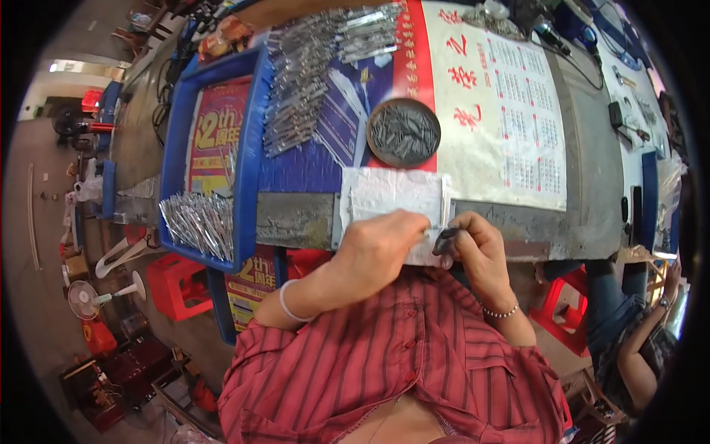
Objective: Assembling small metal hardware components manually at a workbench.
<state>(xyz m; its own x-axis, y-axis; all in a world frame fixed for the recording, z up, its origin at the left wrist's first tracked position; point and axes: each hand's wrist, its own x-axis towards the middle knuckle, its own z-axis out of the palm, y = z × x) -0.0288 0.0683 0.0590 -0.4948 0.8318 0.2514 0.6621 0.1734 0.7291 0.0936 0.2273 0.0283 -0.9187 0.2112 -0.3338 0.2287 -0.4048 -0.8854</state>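
Note:
My left hand (386,246) is closed in a pinch over a folded white sheet (392,191) at the table's near edge. What it pinches is hidden by the fingers. Just to its right, my right hand (479,251) is closed too, with something small and dark (445,240) at its fingertips, too small to name. The two hands are close together but apart. Beyond the sheet stands a round brown bowl (372,145) of small dark grey pin-like pieces (403,132).
Left of my hands, a blue tray (255,148) holds a heap of thin silvery metal rods (198,222). More silvery rods (299,81) lie in rows on a blue printed sheet. A calendar poster (510,111) covers the table at right. Red stools (177,285) stand below; another person (629,333) sits at right.

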